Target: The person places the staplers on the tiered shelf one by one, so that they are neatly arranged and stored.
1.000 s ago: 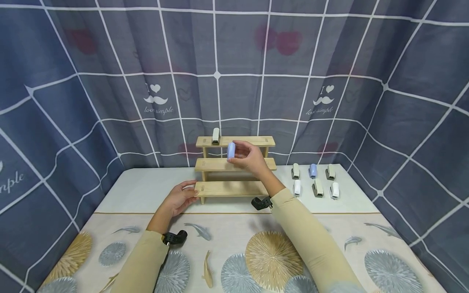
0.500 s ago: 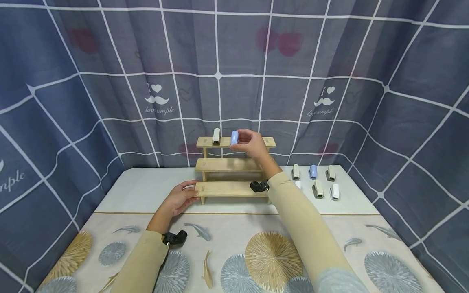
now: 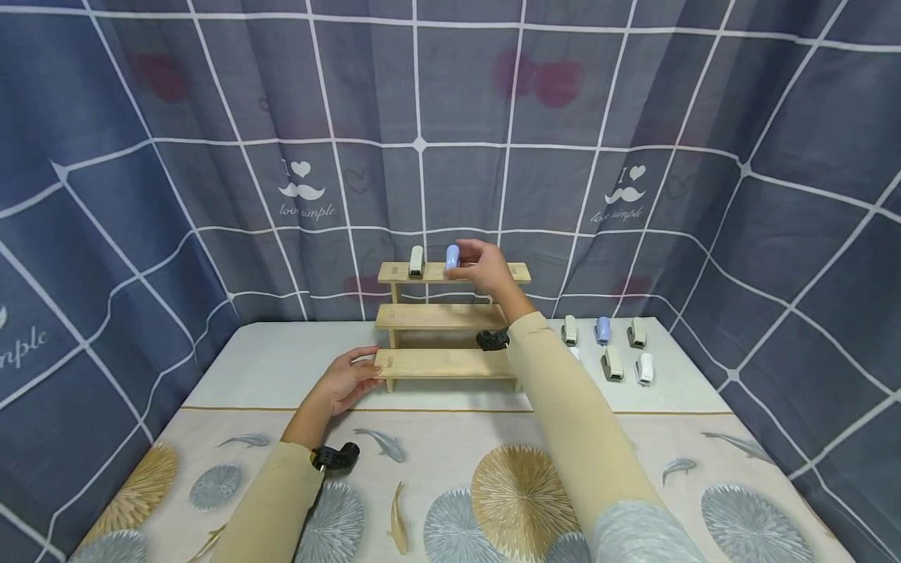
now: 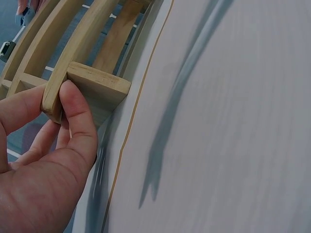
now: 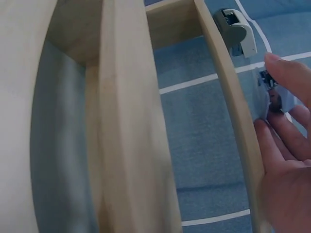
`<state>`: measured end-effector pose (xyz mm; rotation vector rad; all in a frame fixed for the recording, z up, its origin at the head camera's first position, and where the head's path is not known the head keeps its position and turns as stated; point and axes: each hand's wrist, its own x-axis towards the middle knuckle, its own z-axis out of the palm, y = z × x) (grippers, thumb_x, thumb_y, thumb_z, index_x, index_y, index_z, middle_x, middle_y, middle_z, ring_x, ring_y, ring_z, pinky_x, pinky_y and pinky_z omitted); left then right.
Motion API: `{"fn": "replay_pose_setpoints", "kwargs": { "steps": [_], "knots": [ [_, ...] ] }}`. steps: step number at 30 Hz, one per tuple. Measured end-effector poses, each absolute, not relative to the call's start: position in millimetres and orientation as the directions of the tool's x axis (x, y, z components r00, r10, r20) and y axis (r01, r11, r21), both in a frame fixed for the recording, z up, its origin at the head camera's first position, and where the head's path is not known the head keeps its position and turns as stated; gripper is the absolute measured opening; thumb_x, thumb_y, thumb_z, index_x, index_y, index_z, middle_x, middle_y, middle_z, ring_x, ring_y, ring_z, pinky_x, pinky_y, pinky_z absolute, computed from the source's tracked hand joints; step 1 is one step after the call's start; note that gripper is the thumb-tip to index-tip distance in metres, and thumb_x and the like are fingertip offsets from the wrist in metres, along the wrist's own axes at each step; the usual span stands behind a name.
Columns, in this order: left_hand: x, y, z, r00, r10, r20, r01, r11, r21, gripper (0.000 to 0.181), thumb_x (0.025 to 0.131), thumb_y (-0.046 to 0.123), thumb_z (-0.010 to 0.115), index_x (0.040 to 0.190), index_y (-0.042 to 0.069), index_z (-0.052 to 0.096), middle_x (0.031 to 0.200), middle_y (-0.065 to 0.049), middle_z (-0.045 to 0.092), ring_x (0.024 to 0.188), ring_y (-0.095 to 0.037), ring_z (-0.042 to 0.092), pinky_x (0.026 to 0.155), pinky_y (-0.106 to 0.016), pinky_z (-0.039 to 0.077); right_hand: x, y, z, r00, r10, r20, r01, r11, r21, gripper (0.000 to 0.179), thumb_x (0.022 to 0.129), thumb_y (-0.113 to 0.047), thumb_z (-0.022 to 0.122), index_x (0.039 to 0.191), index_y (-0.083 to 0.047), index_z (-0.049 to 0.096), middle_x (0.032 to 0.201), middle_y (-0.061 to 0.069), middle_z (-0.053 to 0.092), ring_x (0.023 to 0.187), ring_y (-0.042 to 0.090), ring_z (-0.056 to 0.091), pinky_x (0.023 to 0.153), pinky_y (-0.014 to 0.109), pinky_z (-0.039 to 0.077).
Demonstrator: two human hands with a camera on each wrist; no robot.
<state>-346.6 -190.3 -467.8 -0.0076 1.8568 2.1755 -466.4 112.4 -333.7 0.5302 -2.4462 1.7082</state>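
Observation:
My right hand [image 3: 489, 270] pinches a small light-blue stapler [image 3: 452, 256] at the top step of a three-step wooden display stand [image 3: 439, 362]. Seen from the right wrist, thumb and fingers grip the blue stapler [image 5: 287, 98] from its side, right at the top board's edge. To its left, a cream-white mini stapler [image 3: 417, 261] stands on the same step. My left hand [image 3: 346, 381] holds the left end of the lowest step; in the left wrist view, its thumb [image 4: 75, 104] and fingers pinch the board's end [image 4: 54, 97].
On the table's right side, two rows of mini staplers stand: a blue one [image 3: 602, 330], a beige one [image 3: 612, 364], a white one [image 3: 644, 368] and others. My right sleeve [image 3: 563, 399] partly covers one. A checked curtain [image 3: 457, 188] hangs close behind the stand.
My right hand has carried the blue stapler up and slightly right, from above the middle step to the top step beside the cream-white stapler. My left hand keeps its grip.

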Motion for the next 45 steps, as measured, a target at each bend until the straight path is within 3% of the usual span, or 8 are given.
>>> {"fn": "replay_pose_setpoints", "kwargs": {
  "steps": [17,37,45],
  "knots": [
    [-348,-191,-467,-0.963,0.198,-0.182,-0.210,-0.131,0.969,0.067,0.096,-0.008,0.060,0.156,-0.001,0.032,0.109,-0.006,0.062,0.086,-0.012,0.069,0.077,-0.022,0.063,-467,110,-322,-0.946,-0.232,0.224,-0.309,0.453,-0.836,0.065,0.083,-0.019,0.087,0.141,-0.006,0.061,0.128,0.014,0.070,0.119,0.026,0.067,0.101,0.038,0.057],
    [-348,-194,-470,-0.965,0.216,-0.149,-0.184,-0.151,0.971,0.067,0.097,-0.009,0.058,0.156,-0.006,0.027,0.106,-0.006,0.062,0.083,-0.012,0.069,0.073,-0.019,0.061,-465,104,-327,-0.961,-0.191,0.202,-0.267,0.427,-0.864,0.071,0.083,-0.013,0.086,0.146,0.000,0.054,0.142,0.018,0.061,0.131,0.030,0.061,0.109,0.037,0.053],
    [-347,-193,-474,-0.964,0.242,-0.110,-0.154,-0.171,0.973,0.066,0.095,-0.008,0.062,0.153,-0.008,0.031,0.105,-0.006,0.064,0.084,-0.013,0.069,0.075,-0.021,0.062,-447,109,-339,-0.950,-0.120,0.288,-0.312,0.368,-0.876,0.074,0.086,-0.017,0.084,0.150,-0.002,0.049,0.150,0.015,0.055,0.136,0.030,0.058,0.112,0.035,0.051]
  ]
}}
